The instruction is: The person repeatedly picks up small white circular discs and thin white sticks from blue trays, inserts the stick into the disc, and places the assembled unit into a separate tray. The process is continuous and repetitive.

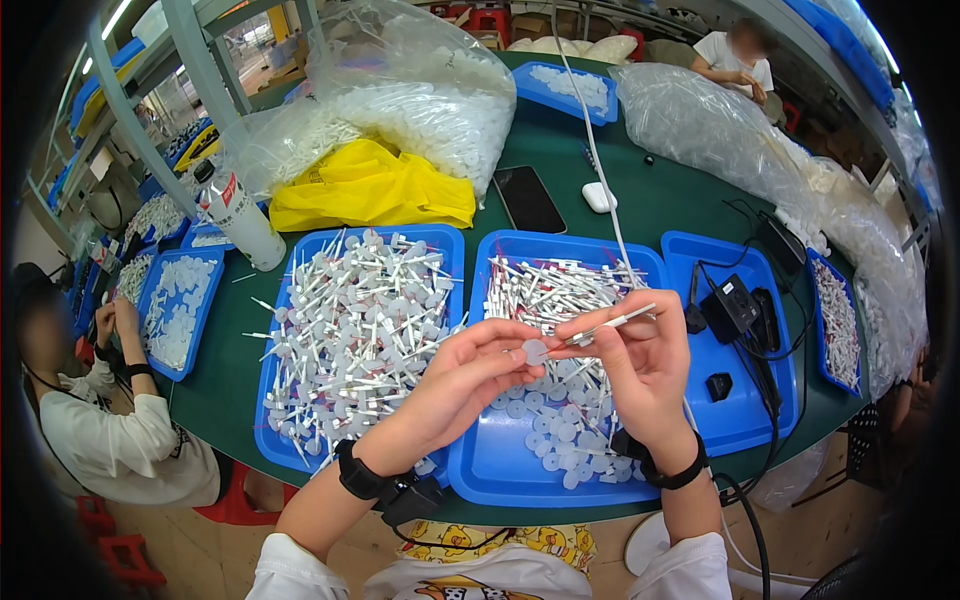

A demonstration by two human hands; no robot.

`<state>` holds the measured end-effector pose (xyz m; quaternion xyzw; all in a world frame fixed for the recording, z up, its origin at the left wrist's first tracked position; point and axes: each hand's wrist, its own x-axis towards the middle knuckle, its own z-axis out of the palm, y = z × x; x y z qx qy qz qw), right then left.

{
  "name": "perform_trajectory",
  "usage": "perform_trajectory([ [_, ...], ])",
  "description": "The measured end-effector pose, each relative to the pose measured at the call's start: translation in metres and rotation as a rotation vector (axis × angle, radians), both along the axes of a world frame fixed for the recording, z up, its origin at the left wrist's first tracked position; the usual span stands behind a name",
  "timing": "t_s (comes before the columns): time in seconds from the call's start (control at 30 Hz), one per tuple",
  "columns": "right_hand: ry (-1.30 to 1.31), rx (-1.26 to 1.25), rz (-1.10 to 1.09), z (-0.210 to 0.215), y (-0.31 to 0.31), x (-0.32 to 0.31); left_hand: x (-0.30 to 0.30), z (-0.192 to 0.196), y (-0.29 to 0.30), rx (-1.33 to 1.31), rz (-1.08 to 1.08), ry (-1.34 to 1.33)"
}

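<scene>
Head view, centre of frame: left hand (pixel 470 375) pinches a small white round disc (pixel 535 351) between thumb and fingertips. Right hand (pixel 640 365) is clamped on a thin white stick (pixel 612 323), its long axis running lower left to upper right, lower end pointing at the disc, just beside it. Both are held above the middle blue tray (pixel 500 465) of sticks and discs; a left blue tray (pixel 448 240) holds assembled pieces.
</scene>
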<state>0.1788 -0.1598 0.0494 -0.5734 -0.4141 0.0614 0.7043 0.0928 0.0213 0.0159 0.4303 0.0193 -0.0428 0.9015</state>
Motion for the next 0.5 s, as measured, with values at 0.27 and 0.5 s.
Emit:
perform_trajectory([
  [0.27, -0.033, -0.036, -0.022, -0.0020, -0.0005, -0.0006, -0.0010, 0.0016, 0.0009, -0.018, -0.027, -0.041],
  [0.5, -0.006, 0.019, -0.045, -0.0060, 0.0015, -0.0007, -0.0015, 0.0041, 0.0006, -0.011, -0.034, -0.029],
])
